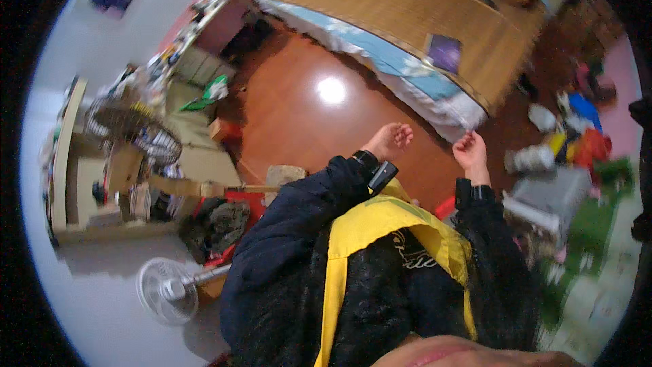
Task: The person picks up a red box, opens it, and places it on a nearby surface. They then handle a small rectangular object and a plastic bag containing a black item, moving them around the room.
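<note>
My left hand [391, 140] is held out over the red-brown floor, its fingers loosely curled, with nothing visible in it. To its right, my right hand [469, 154] has its fingers bent together at the lower corner of a white and blue bed sheet [428, 81]. Whether those fingertips pinch the cloth or only overlap it in the view, I cannot tell. Dark bands circle both wrists, and a small black device [383, 177] sits by the left one. The sheet hangs along the side of a bed, below a brown mat [377, 5].
A purple book-like item [444, 53] lies on the mat. A cluttered desk [196, 117] with a dark fan [132, 122] lines the left side. A white fan [170, 290] stands lower left. At right are a grey box [552, 193] and colourful bundles [586, 127]. I wear a yellow apron [377, 224].
</note>
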The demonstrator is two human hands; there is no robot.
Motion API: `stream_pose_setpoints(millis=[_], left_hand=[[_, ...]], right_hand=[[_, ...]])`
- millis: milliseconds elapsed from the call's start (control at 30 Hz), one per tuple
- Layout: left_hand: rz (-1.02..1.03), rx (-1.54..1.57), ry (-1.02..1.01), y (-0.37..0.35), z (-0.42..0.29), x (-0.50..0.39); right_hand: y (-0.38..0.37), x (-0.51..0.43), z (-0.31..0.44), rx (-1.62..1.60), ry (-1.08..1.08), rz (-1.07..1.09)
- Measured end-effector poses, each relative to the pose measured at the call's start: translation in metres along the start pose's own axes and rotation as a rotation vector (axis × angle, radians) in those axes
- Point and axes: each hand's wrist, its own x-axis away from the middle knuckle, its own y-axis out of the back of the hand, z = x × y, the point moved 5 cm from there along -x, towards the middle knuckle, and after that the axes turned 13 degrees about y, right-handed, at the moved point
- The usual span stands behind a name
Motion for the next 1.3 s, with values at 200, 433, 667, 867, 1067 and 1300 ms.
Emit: stream_pose_setpoints(millis=[200,433,667,867,1067,1300], left_hand=[[-0.083,0.250,-0.103,0.071,-0.082,0.032],[-0.147,0.338,-0.172,0.125,-0.218,0.035],[-0.074,0.479,-0.325,0.158,-0.383,0.074],[-0.055,0.571,-0.337,0.204,-0.457,0.054],[-0.046,0.631,-0.482,0.279,-0.568,0.054],[-0.089,0.616,-0.632,0.285,-0.745,0.103]], right_hand=[[-0.114,-0.044,-0.109,0.313,-0.169,0.219],[-0.288,-0.044,-0.256,1.061,-0.292,1.029],[-0.435,-0.074,-0.340,0.942,0.019,1.587],[-0.484,-0.140,-0.399,0.556,-0.660,1.256],[-0.552,-0.230,-0.494,0.730,-0.715,1.241],[-0.694,-0.327,-0.595,0.787,-0.768,1.355]])
